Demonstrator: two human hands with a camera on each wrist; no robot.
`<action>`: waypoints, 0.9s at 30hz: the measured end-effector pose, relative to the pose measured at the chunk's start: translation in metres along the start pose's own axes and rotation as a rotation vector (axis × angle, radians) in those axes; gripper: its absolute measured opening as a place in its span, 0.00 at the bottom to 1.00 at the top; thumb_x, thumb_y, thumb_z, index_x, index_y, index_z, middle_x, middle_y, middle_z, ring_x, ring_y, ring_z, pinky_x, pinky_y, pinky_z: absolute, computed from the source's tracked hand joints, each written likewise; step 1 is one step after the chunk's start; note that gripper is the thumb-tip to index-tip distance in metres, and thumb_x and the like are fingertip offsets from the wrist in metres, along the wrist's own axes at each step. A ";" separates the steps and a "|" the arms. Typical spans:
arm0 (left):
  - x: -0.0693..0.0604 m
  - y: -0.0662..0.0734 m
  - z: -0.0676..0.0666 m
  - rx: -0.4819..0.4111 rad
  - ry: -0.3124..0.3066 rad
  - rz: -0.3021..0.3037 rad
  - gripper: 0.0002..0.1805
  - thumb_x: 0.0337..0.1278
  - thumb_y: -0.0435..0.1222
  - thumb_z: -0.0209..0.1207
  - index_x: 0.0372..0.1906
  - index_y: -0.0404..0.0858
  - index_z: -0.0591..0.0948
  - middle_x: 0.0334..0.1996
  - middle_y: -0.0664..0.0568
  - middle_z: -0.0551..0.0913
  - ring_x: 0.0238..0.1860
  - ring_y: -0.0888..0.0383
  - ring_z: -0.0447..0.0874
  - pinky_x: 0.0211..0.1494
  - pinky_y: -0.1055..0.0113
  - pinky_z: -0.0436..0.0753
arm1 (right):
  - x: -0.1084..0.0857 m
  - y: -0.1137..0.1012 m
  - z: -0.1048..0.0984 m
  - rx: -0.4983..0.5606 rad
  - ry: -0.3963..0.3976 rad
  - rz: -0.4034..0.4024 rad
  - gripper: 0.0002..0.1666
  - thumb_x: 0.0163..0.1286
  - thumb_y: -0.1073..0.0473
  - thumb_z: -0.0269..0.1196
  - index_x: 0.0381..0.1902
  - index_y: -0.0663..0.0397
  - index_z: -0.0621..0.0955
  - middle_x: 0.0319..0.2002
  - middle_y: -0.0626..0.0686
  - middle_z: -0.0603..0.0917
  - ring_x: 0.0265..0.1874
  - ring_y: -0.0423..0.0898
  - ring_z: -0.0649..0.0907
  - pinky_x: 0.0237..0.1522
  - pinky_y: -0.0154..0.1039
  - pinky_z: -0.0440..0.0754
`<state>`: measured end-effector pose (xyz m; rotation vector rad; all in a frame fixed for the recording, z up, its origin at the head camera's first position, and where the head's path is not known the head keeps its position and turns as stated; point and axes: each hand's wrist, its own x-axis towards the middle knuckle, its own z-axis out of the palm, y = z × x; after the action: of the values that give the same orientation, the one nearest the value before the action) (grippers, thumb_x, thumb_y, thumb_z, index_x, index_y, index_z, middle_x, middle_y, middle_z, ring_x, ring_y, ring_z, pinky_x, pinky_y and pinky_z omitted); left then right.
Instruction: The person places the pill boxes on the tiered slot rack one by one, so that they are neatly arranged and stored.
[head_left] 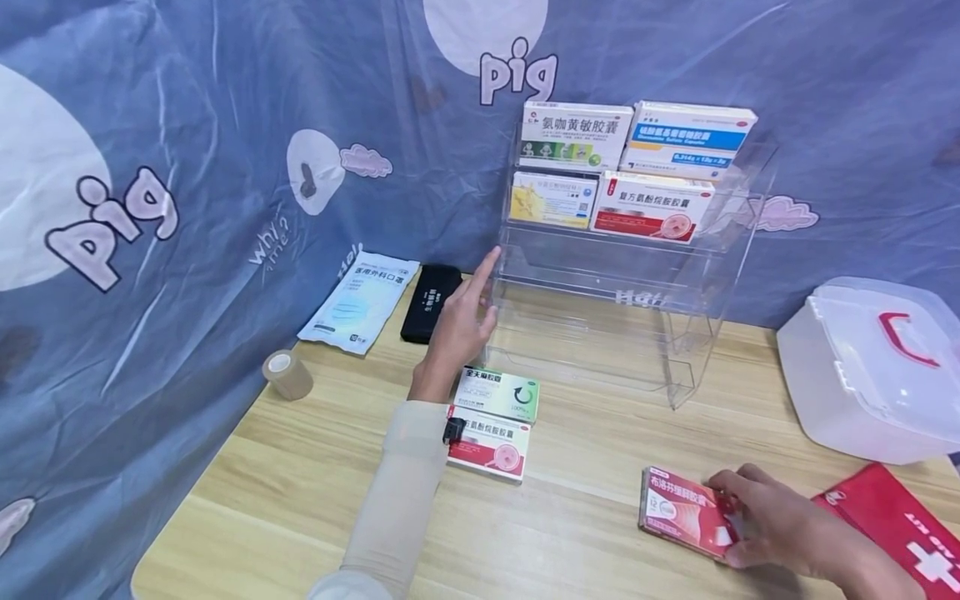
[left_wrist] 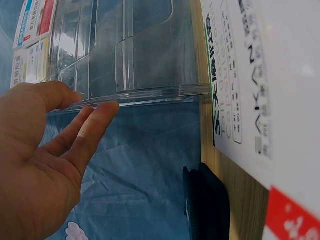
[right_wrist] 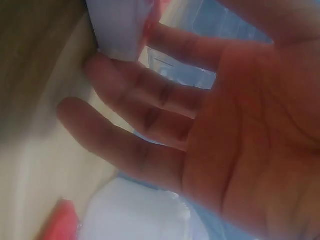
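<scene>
While the left hand [head_left: 459,332] pinches the clear rack [head_left: 585,258], the right hand [head_left: 780,518] grips the red box [head_left: 678,512] in front of this rack, probably light but crushable, best held by its edges.

Four boxes [head_left: 576,137] were held in the upper tiers of a rack [head_left: 592,292], two cartons [head_left: 497,394] laid before it, mask packet [head_left: 360,304], case [head_left: 429,304] and tape roll [head_left: 295,380] set left, bin [head_left: 862,367] right, pouch [head_left: 883,510] before the bin, one pack [head_left: 678,508] held left of the pouch.

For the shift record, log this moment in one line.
left hand: holding clear rack by side edge; right hand: gripping red box; on rack: four boxes
</scene>
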<state>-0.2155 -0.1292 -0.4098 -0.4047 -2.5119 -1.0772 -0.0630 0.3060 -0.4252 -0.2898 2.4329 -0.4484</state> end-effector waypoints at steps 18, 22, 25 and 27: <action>-0.001 -0.001 -0.001 0.004 0.001 -0.004 0.53 0.70 0.24 0.63 0.88 0.63 0.52 0.56 0.45 0.84 0.50 0.51 0.86 0.56 0.56 0.89 | 0.000 -0.002 0.009 0.059 0.028 0.034 0.51 0.50 0.51 0.85 0.67 0.57 0.73 0.58 0.55 0.81 0.53 0.50 0.79 0.51 0.53 0.91; -0.001 -0.001 -0.002 0.000 0.002 -0.004 0.53 0.70 0.24 0.63 0.88 0.62 0.52 0.58 0.43 0.84 0.51 0.50 0.87 0.56 0.55 0.89 | -0.003 -0.001 0.013 0.078 0.096 -0.109 0.46 0.52 0.56 0.84 0.66 0.56 0.75 0.57 0.55 0.81 0.52 0.46 0.80 0.47 0.40 0.91; -0.001 0.000 -0.002 -0.010 -0.001 0.002 0.53 0.70 0.24 0.63 0.88 0.61 0.52 0.59 0.40 0.84 0.51 0.49 0.87 0.57 0.54 0.89 | -0.004 0.003 0.018 0.103 0.137 -0.258 0.44 0.57 0.58 0.82 0.68 0.57 0.75 0.58 0.58 0.80 0.51 0.36 0.79 0.44 0.30 0.89; -0.001 0.000 -0.002 -0.019 -0.004 0.006 0.53 0.70 0.24 0.62 0.88 0.61 0.53 0.60 0.38 0.84 0.52 0.48 0.87 0.57 0.54 0.89 | -0.005 0.006 0.022 0.128 0.159 -0.343 0.44 0.59 0.59 0.81 0.70 0.59 0.74 0.59 0.59 0.79 0.50 0.28 0.77 0.42 0.27 0.88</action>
<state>-0.2140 -0.1308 -0.4087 -0.4201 -2.5038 -1.0996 -0.0461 0.3079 -0.4413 -0.6418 2.4988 -0.8004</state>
